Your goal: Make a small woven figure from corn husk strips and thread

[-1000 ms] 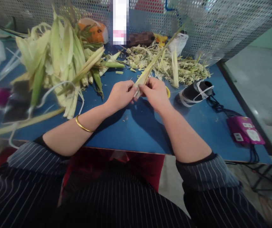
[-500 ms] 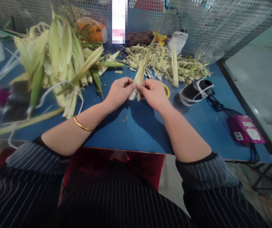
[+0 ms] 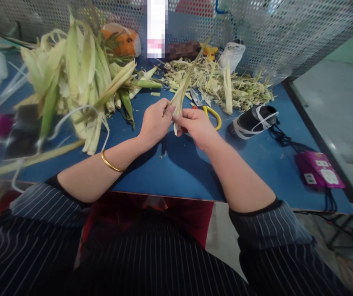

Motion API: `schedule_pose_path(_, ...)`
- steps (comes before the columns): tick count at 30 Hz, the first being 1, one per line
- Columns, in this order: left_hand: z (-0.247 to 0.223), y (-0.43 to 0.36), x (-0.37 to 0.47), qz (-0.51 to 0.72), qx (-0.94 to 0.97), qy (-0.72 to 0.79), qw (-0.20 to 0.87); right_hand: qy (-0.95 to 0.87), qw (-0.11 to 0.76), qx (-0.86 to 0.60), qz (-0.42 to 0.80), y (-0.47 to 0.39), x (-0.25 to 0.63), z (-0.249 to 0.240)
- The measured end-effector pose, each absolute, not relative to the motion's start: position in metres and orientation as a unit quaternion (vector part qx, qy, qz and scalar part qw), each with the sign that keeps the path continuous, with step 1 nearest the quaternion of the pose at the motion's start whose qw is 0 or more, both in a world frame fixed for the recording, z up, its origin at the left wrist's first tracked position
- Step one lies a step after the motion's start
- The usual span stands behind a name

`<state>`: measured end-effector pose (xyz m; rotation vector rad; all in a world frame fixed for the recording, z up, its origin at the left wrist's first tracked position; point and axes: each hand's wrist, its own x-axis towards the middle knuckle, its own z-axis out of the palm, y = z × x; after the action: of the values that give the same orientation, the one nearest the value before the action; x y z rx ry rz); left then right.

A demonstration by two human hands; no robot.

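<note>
Between my two hands is a pale corn husk (image 3: 181, 91), its long pointed tip slanting up and away to the right. My left hand (image 3: 156, 121) pinches its lower part from the left. My right hand (image 3: 197, 124) grips the lower end from the right, thumb on top. Just past my right hand lie scissors (image 3: 215, 119) with yellow handles, partly covered by that hand, their blades pointing away. A big heap of green and pale corn husks (image 3: 74, 70) is left of my hands.
Behind my hands spreads a pile of husk scraps (image 3: 207, 78). To the right, a black cylinder wrapped in white cord (image 3: 253, 121) lies near a purple power strip (image 3: 318, 169) with cables. A perforated metal panel (image 3: 262, 33) stands along the back of the blue table (image 3: 176, 172).
The husk's lower end has been drawn together and narrowed between my fingers. My right hand has shifted slightly down, and more of the scissors shows.
</note>
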<state>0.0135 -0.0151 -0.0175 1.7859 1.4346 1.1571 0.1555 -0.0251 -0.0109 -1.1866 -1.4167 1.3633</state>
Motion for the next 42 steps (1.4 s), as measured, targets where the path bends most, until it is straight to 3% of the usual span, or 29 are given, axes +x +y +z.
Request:
schedule_pose_path(12, -0.014, -0.011, 0.009, 0.432, 0.671, 0.546, 0.254, -0.54, 0.396, -0.44, 0.598, -0.022, 0.166, -0.009)
schedule_pose_path(21, -0.018, -0.004, 0.006, 0.446, 0.675, 0.551, 0.207, -0.599, 0.384, -0.483, 0.511, -0.021, 0.166, -0.005)
schedule_pose_path(27, -0.02, -0.014, 0.014, 0.417, 0.717, 0.541, 0.138, -0.589, 0.462, -0.516, 0.417, -0.016, 0.161, -0.018)
schedule_pose_path(42, -0.022, -0.018, 0.017, 0.391, 0.73, 0.544, 0.138, -0.597, 0.46, -0.535, 0.382, -0.015, 0.156, -0.023)
